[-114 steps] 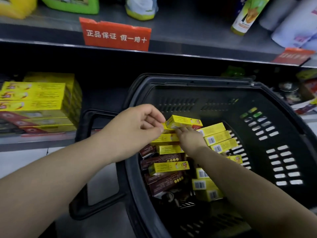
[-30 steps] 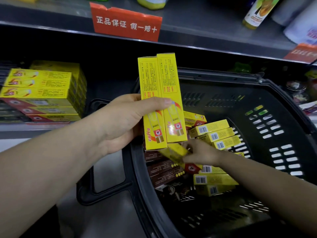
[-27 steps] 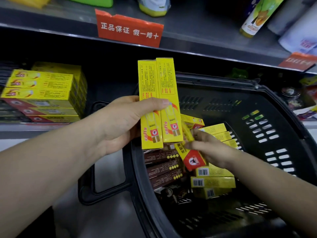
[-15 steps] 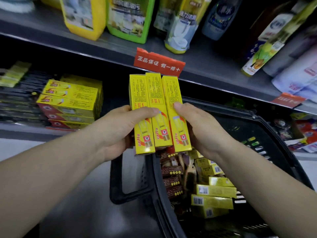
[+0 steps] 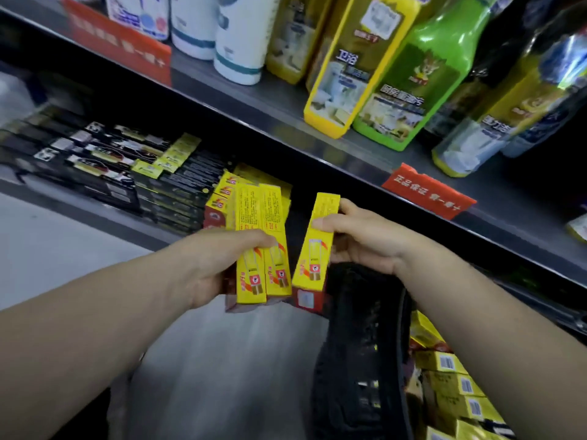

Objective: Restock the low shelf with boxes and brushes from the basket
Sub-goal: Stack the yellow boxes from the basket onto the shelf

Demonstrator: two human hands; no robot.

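Observation:
My left hand [image 5: 219, 265] grips two long yellow boxes [image 5: 260, 242] side by side, upright, thumb across their fronts. My right hand [image 5: 362, 239] holds a third yellow box [image 5: 314, 246] a little apart to the right, thumb on its front. Both hands hover in front of the low shelf [image 5: 95, 208], just before a stack of the same yellow boxes [image 5: 222, 198]. The black basket [image 5: 359, 360] stands at the lower right with several yellow boxes [image 5: 451, 382] inside. No brushes are visible.
Black and yellow flat packs [image 5: 127, 173] fill the low shelf to the left of the stack. The upper shelf [image 5: 286, 106] overhangs with cleaner bottles [image 5: 409, 77] and red price tags [image 5: 427, 192]. Grey floor [image 5: 228, 369] lies below my hands.
My view and both hands swung left, away from the basket toward the low shelf. The right hand pulled its box apart from the two in my left hand.

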